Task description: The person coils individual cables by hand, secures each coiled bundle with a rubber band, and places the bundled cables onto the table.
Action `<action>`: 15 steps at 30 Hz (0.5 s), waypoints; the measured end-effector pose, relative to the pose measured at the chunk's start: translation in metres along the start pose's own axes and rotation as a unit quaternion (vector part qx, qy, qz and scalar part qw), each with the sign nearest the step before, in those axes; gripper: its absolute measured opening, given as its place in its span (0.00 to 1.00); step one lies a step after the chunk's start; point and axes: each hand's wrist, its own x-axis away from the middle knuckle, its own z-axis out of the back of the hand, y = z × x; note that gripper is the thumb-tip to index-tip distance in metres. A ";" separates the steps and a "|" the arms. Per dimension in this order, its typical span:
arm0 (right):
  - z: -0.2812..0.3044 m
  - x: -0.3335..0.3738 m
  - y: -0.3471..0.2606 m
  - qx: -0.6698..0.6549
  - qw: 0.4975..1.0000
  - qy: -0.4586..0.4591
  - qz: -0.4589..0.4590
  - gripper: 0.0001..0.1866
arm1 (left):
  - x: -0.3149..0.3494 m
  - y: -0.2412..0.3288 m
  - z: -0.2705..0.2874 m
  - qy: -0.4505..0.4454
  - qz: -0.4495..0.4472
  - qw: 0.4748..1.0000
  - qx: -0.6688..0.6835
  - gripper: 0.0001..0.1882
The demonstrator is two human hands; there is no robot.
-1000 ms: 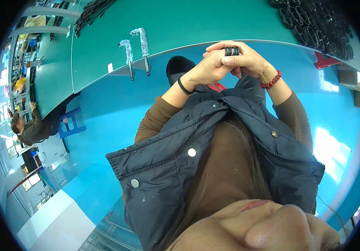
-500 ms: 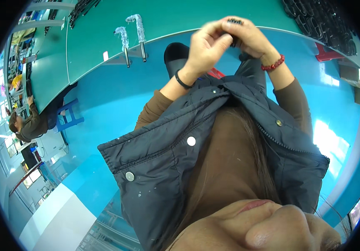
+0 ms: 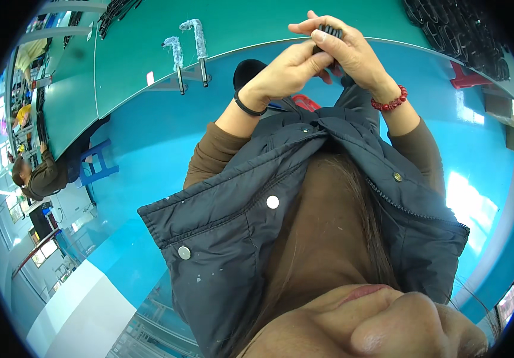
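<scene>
A small black ribbed thing, like a tight row of coils, is held between my two hands above the near edge of the green table. My right hand, with a red beaded bracelet at its wrist, is closed round it, the thumb pressing on its face and the fingers behind. From the left, my left hand, with a black band at its wrist, grips its lower end with thumb and fingers. The palms hide part of the thing, so I cannot tell its full shape.
Two bent metal rods with fuzzy wrapped ends are fixed at the edge of the green table. Black looped pieces are piled far right, black strips far left. A co-worker sits at left near a blue stool.
My left hand has shifted slightly down and left. The fingers of my right hand now stretch further left, and more of the black ribbed thing shows between the hands.
</scene>
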 end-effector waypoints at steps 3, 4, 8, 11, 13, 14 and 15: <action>0.000 0.001 0.000 -0.029 0.999 -0.025 0.005 0.23 | 0.003 -0.001 0.001 -0.012 0.005 0.999 -0.050 0.17; 0.000 0.002 0.000 -0.028 0.999 -0.026 0.006 0.23 | 0.004 -0.002 -0.002 -0.012 0.004 0.999 -0.051 0.17; 0.005 0.006 0.001 -0.101 0.990 -0.077 0.055 0.23 | 0.006 -0.005 -0.009 0.021 -0.017 0.999 -0.019 0.17; 0.004 0.005 0.003 -0.022 0.997 -0.071 0.025 0.21 | 0.011 -0.008 -0.006 0.005 -0.012 0.999 -0.033 0.15; 0.007 0.005 0.011 0.050 0.993 -0.085 0.070 0.20 | 0.013 -0.011 -0.004 0.000 0.047 0.998 0.051 0.14; 0.008 0.005 0.013 0.089 0.987 -0.097 0.095 0.20 | 0.012 -0.011 -0.003 -0.001 0.046 0.998 0.052 0.14; 0.005 0.005 0.015 0.058 0.991 -0.086 0.088 0.20 | 0.012 -0.010 0.000 -0.002 0.059 0.996 0.069 0.14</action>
